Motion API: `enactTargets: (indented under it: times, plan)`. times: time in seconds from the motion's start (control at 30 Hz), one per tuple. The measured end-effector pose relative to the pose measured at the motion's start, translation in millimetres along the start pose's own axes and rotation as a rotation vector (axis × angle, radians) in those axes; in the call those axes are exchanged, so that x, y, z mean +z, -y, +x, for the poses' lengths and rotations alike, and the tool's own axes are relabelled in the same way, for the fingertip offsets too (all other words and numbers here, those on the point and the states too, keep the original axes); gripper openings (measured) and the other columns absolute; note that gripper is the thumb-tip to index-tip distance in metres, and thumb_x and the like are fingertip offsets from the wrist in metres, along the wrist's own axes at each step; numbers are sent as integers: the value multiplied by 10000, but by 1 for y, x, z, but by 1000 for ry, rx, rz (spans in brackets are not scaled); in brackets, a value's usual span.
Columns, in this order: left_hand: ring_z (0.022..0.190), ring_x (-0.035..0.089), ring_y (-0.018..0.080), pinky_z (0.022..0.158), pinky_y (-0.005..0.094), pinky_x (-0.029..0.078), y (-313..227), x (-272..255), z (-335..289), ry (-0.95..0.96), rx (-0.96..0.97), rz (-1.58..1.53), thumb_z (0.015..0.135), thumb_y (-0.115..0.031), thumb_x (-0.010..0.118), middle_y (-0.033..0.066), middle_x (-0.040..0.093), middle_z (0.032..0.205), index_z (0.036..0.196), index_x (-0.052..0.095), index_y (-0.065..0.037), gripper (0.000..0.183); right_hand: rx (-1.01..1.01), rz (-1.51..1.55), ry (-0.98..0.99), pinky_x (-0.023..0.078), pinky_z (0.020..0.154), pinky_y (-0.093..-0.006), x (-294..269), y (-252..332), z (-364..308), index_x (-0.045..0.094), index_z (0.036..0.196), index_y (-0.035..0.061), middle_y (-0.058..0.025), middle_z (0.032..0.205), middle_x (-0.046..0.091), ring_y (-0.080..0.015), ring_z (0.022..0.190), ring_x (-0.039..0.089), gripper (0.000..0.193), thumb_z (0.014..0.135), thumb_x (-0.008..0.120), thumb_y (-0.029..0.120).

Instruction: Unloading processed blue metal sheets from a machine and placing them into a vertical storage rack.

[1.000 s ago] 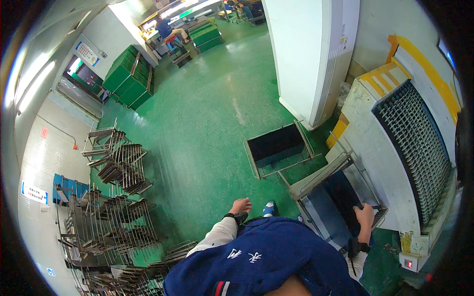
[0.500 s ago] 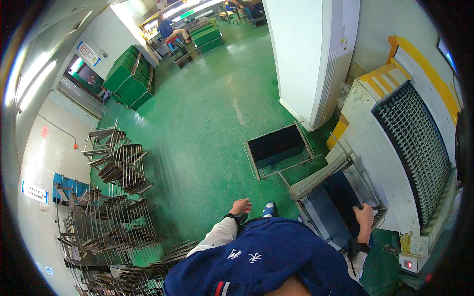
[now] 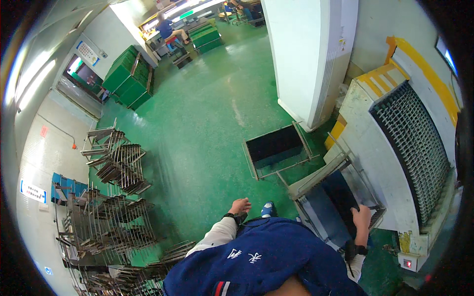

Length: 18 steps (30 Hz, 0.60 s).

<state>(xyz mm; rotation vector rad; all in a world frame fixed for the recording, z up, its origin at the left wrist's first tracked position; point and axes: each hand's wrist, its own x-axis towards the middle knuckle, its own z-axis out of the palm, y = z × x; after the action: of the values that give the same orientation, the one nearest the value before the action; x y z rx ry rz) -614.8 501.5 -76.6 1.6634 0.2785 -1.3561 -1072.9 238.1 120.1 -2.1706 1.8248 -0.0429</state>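
My right hand [image 3: 361, 217] is at the right end of a metal rack [image 3: 316, 183] that holds a row of thin dark panels [image 3: 339, 197]. Its fingers are curled down at the panels' edge, thumb toward the left; what lies between them is hidden. My left hand [image 3: 240, 205] hangs empty over the green floor, fingers loosely stretched out and apart. A second metal rack [image 3: 257, 175], also filled with dark panels [image 3: 276, 145], stands on the floor just beyond the first.
At right is a pale machine [image 3: 363, 106] with a slanted roller-like grid [image 3: 419, 148]. A white cabinet [image 3: 301, 64] rises behind the racks. Several bare metal racks [image 3: 108, 222] crowd the left wall. Green bins [image 3: 129, 79] and a seated person [image 3: 168, 30] are farther off.
My right hand has shifted very slightly left along the panels. My left hand and both racks look the same.
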Motion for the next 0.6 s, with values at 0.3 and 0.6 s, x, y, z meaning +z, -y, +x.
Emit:
enactTargets:
  times: [0.3, 0.6]
  plan:
    - [709, 584, 238, 539, 331, 467, -1, 13, -2, 35, 19, 9, 823, -240, 557, 137, 585, 945, 996, 511, -22, 282, -52, 79, -183, 406, 693, -439, -83, 20, -29, 608, 842, -19, -225, 776, 574, -387, 808, 537, 301, 649, 668, 204]
    - [699, 572, 254, 531, 343, 466, -7, 33, -3, 85, 25, -30, 827, -241, 570, 144, 559, 934, 1028, 485, -2, 323, -113, 62, -170, 383, 699, -432, -143, 6, -41, 579, 851, -11, -186, 779, 562, -375, 778, 505, 284, 643, 674, 159]
